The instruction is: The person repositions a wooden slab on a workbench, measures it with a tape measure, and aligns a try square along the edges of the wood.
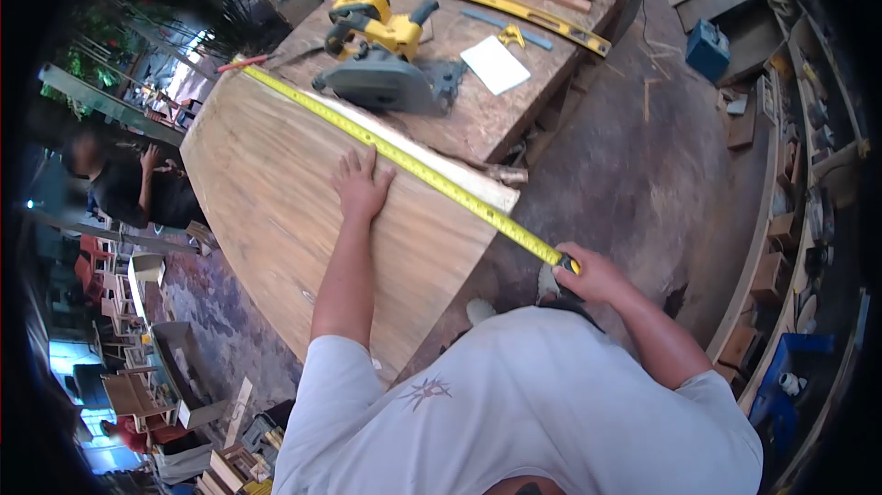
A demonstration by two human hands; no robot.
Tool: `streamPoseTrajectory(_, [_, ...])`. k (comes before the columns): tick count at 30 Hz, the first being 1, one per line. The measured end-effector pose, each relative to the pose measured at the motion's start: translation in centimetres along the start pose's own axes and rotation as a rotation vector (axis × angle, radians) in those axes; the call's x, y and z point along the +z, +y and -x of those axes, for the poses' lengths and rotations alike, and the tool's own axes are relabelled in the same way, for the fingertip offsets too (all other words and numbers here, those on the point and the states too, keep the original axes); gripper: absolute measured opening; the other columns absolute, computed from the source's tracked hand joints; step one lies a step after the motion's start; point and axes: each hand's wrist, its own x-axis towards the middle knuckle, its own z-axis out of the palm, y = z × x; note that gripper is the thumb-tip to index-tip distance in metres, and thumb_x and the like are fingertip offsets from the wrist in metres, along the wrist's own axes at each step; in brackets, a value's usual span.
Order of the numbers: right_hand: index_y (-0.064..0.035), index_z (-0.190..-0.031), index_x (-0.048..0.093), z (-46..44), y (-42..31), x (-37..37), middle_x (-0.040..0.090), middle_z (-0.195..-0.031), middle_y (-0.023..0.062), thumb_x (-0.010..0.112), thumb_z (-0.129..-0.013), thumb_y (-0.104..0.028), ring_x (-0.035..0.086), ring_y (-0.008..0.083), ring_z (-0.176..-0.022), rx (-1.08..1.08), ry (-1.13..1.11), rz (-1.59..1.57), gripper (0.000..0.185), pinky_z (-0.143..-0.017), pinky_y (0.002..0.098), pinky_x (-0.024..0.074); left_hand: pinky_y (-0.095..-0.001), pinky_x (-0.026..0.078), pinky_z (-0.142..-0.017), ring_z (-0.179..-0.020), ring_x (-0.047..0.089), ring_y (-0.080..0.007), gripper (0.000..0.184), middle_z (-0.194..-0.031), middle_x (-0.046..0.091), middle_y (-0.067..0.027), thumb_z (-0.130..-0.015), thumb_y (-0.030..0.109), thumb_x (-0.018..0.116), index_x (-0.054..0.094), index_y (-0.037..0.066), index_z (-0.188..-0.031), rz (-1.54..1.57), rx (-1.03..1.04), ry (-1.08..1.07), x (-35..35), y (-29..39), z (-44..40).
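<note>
A wide wooden slab (276,182) with brown grain lies across the workbench. My left hand (361,185) rests on the slab with its fingers spread, the fingertips close to the tape. Along the slab's far edge runs the yellow blade of a tape measure (432,178), drawn out from the far left corner. Past the slab's right end, my right hand (588,274) is closed around the tape's case, which is mostly hidden by the fingers. A red pencil-like stick (243,64) lies at the tape's far end.
Beyond the slab on the workbench (478,132) sit a yellow and black circular saw (386,54), a white sheet (496,65) and a long yellow spirit level (478,0). A blue box (707,52) stands to the right. Another person (129,178) is at the left.
</note>
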Motion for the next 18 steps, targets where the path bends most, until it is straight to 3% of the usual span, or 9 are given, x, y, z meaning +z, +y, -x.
streamPoseTrajectory(3, [-0.0089, -0.121, 0.057, -1.4, 1.4, 0.2, 0.066, -0.103, 0.0201, 0.061, -0.086, -0.036, 0.063, 0.0336, -0.100, -0.055, -0.024, -0.113, 0.045, -0.086, 0.0388, 0.0482, -0.0633, 0.005, -0.112, -0.146, 0.014, -0.0357, 0.071, -0.158, 0.018, -0.0150, -0.089, 0.062, 0.045, 0.027, 0.031, -0.150, 0.024, -0.002, -0.003, -0.4, 0.2, -1.1])
streamPoseTrajectory(5, [-0.0088, -0.121, 0.058, -2.0, 1.4, 0.0, 0.066, -0.102, 0.0191, 0.060, -0.087, -0.034, 0.064, 0.0304, -0.098, -0.089, -0.064, -0.136, 0.042, -0.086, 0.0373, 0.0482, -0.0570, 0.015, -0.113, -0.141, 0.028, -0.0354, 0.067, -0.151, 0.033, -0.0176, -0.090, 0.053, 0.052, 0.037, 0.021, -0.147, 0.081, -0.007, 0.105, -0.2, 0.2, -0.3])
streamPoseTrajectory(6, [-0.0083, -0.120, 0.058, -1.9, 1.1, -0.1, 0.066, -0.101, 0.0166, 0.060, -0.087, -0.032, 0.063, 0.0257, -0.096, -0.074, -0.115, -0.203, 0.041, -0.085, 0.0353, 0.0478, -0.0570, 0.015, -0.113, -0.141, 0.028, -0.0354, 0.067, -0.151, 0.033, -0.0176, -0.090, 0.053, 0.052, 0.037, 0.021, -0.147, 0.085, -0.021, 0.105, 0.0, 0.1, -0.5])
streamPoseTrajectory(8, [-0.0078, -0.119, 0.059, -1.5, 0.9, 0.6, 0.066, -0.100, 0.0140, 0.059, -0.088, -0.030, 0.062, 0.0210, -0.094, -0.057, -0.201, -0.260, 0.039, -0.084, 0.0332, 0.0475, -0.0469, 0.029, -0.109, -0.128, 0.045, -0.0342, 0.061, -0.135, 0.052, -0.0197, -0.088, 0.041, 0.062, 0.047, 0.010, -0.139, 0.407, 0.056, 0.281, 0.6, -0.8, -0.9])
streamPoseTrajectory(10, [-0.0071, -0.118, 0.061, -2.3, 0.5, 0.8, 0.066, -0.098, 0.0092, 0.058, -0.089, -0.027, 0.059, 0.0157, -0.092, -0.046, -0.187, -0.335, 0.036, -0.084, 0.0309, 0.0468, -0.0388, 0.040, -0.100, -0.115, 0.055, -0.0328, 0.054, -0.119, 0.061, -0.0213, -0.086, 0.030, 0.067, 0.053, 0.004, -0.131, 0.567, 0.001, 0.381, 0.7, -0.2, -1.2])
streamPoseTrajectory(12, [-0.0049, -0.117, 0.060, -2.7, -0.9, 0.7, 0.063, -0.097, 0.0032, 0.058, -0.090, -0.021, 0.055, 0.0128, -0.091, -0.097, -0.195, -0.301, 0.032, -0.083, 0.0291, 0.0457, -0.0384, 0.045, -0.094, -0.108, 0.059, -0.0338, 0.051, -0.117, 0.062, -0.0227, -0.087, 0.025, 0.065, 0.052, 0.003, -0.131, 0.940, -0.231, 0.210, -1.7, 0.8, -1.0])
streamPoseTrajectory(15, [-0.0045, -0.117, 0.060, -3.4, -2.3, 1.0, 0.062, -0.096, 0.0023, 0.057, -0.090, -0.018, 0.055, 0.0114, -0.090, -0.040, -0.234, -0.339, 0.030, -0.081, 0.0281, 0.0454, -0.0369, 0.048, -0.089, -0.099, 0.062, -0.0322, 0.050, -0.111, 0.063, -0.0205, -0.087, 0.020, 0.064, 0.049, 0.001, -0.132, 0.919, -0.355, 0.231, -2.0, -0.4, -2.6])
streamPoseTrajectory(16, [-0.0045, -0.117, 0.060, -3.5, -2.9, 1.1, 0.062, -0.096, 0.0023, 0.057, -0.090, -0.018, 0.055, 0.0114, -0.090, -0.052, -0.242, -0.330, 0.030, -0.081, 0.0281, 0.0454, -0.0369, 0.048, -0.089, -0.099, 0.062, -0.0322, 0.050, -0.111, 0.063, -0.0205, -0.087, 0.020, 0.064, 0.049, 0.001, -0.132, 0.919, -0.365, 0.245, 0.9, -2.3, -4.3])
streamPoseTrajectory(18, [-0.0043, -0.116, 0.060, -3.1, -4.0, 1.1, 0.062, -0.094, 0.0020, 0.057, -0.089, -0.017, 0.055, 0.0109, -0.087, -0.054, -0.237, -0.288, 0.029, -0.079, 0.0275, 0.0453, -0.0333, 0.051, -0.078, -0.082, 0.064, -0.0245, 0.048, -0.100, 0.065, -0.0159, -0.087, 0.015, 0.064, 0.049, 0.002, -0.131, 1.059, -0.237, 0.451, 8.1, -6.0, -7.9])
